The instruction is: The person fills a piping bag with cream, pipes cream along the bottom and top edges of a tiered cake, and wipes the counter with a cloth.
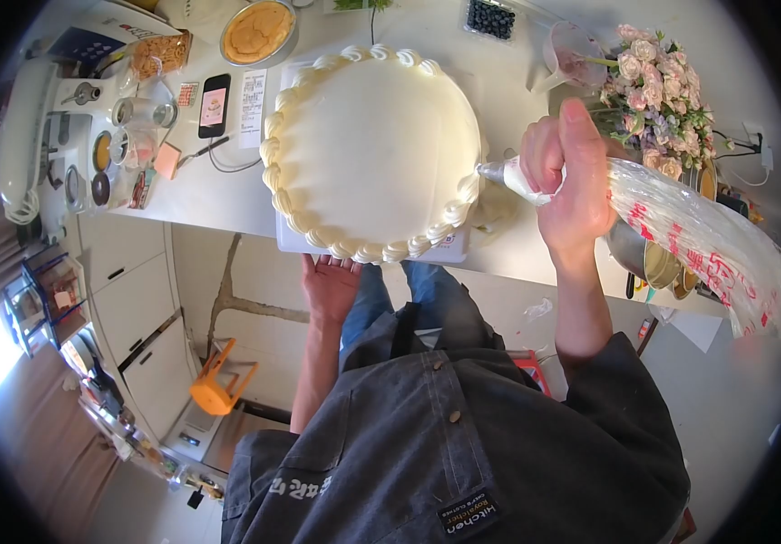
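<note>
A round cake (377,150) with smooth cream stands on the white table (200,195). Piped cream swirls line most of its rim; a stretch at the upper right is plain. My right hand (567,172) is wrapped round a clear piping bag (690,227) with red print. The bag's metal nozzle (490,171) is at the cake's right edge, by the last swirl. My left hand (330,283) is at the table's front edge under the near side of the cake, palm up, with its fingers apart; the fingertips are partly hidden, and nothing shows in it.
Pink flowers (654,86) and a clear cup (572,54) stand at the right, with metal bowls (649,258) nearer. Blueberries (490,19), a baked cake in a tin (258,33), a phone (214,106) and a stand mixer (28,136) are around the table.
</note>
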A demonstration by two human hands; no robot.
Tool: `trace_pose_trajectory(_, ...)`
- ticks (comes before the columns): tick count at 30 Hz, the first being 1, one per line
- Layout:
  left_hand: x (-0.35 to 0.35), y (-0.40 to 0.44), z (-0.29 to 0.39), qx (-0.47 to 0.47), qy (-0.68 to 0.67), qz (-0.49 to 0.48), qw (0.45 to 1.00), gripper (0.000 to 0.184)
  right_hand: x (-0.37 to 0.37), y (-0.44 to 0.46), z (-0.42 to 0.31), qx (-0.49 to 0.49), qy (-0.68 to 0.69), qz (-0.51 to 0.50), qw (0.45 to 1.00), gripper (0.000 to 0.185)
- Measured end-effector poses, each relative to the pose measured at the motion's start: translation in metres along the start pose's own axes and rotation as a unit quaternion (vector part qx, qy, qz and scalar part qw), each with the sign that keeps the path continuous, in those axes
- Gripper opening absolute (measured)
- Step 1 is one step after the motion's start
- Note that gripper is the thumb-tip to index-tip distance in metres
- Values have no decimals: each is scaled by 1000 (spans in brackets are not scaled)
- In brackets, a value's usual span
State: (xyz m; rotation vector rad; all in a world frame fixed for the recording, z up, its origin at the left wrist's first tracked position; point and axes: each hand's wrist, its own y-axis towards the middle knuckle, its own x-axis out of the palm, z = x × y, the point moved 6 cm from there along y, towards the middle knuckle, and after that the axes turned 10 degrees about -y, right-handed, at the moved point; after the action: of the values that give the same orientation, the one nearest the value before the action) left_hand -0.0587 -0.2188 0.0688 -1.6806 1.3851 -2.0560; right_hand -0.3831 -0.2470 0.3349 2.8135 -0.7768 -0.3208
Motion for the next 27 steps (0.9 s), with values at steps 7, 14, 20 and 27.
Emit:
trace_pose_trajectory(7, 0, 0, 1, 2, 10, -12, 1000, 63, 1, -3, -12, 34, -9, 24, 999, 49)
trace_pose_trajectory(14, -6, 1, 3, 6, 4, 15, 1000, 63, 2, -1, -2, 20, -3, 7, 1000, 32)
trace_pose_trajectory(20, 4, 0, -2, 7, 9, -6, 1000, 63, 6, -4, -11, 4, -17, 21, 1000, 42)
trace_pose_trajectory(27, -1, 0, -1, 0, 24, -4, 1000, 62, 7, 0, -8, 39, -47, 19, 998, 47)
